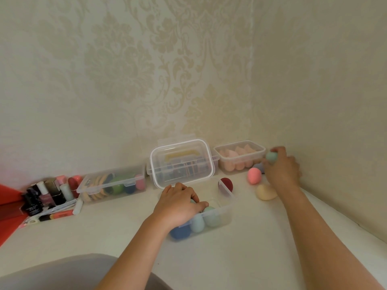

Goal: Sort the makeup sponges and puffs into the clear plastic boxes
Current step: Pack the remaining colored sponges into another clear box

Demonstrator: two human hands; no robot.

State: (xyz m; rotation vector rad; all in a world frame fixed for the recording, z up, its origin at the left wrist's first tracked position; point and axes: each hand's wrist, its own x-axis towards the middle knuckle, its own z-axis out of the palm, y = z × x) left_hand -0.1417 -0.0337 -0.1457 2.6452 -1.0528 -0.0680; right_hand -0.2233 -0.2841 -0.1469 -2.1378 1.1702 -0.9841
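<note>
We see the left hand [180,203] reaching down into the nearest clear box [227,212], which sits on the white table [230,258] with its lid [182,162] standing raised at the far edge. The fingers curl over the sponges inside, but we cannot tell whether they actually hold one or only rest on them. In this box we count 3 egg-shaped sponges along the near wall: a dark blue sponge [180,232] partly under the wrist, a light blue sponge [198,223] beside it, and a pale green sponge [211,216] touching the thumb. A dark red sponge [226,184] shows at the box's far right corner; we cannot tell if it lies inside or just behind. The right hand [282,170] is out at the far right, its fingertips closed around a mint-green sponge [271,156], lifted just beside the far right box [243,157], which holds pale pink sponges. Below that hand, a pink sponge [254,175] and a beige sponge [266,191] lie loose on the table, and a bluish sponge [258,166] is half hidden behind the fingers. To the left, a third box [104,184] holds flat puffs and several coloured sponges, and a cluster of cosmetics bottles [48,195] stands past it.
</note>
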